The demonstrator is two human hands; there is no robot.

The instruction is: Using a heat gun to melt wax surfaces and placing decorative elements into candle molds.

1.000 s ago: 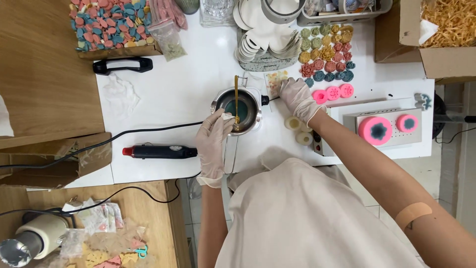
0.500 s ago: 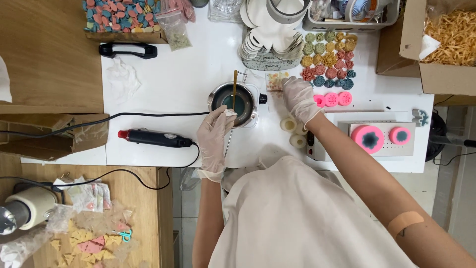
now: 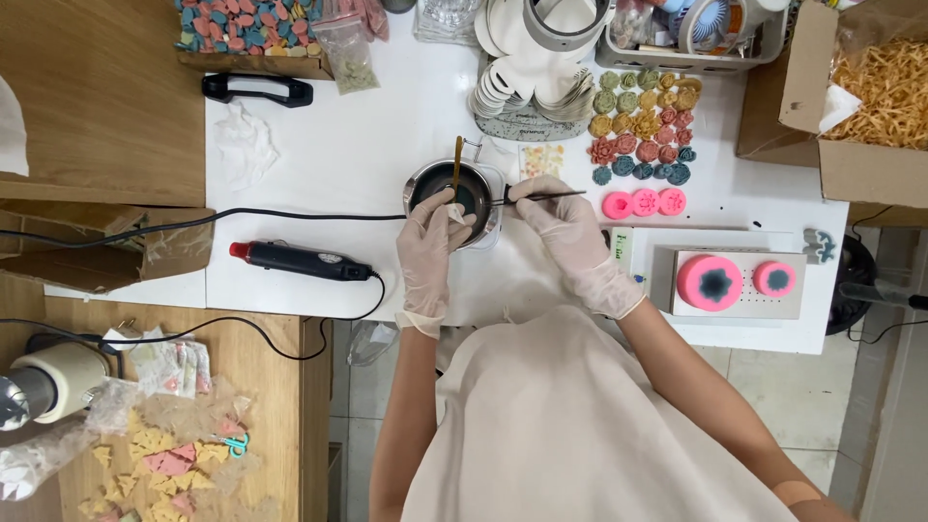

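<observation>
White table held a small metal pot near its front edge, with dark stuff inside. Both hands wore thin pale gloves. The left hand sat on the pot's near rim and pinched a wooden stick that stood in the pot. The right hand was closed around the pot's thin dark handle. A black heat gun lay to the left. Pink round molds sat on a white box to the right
</observation>
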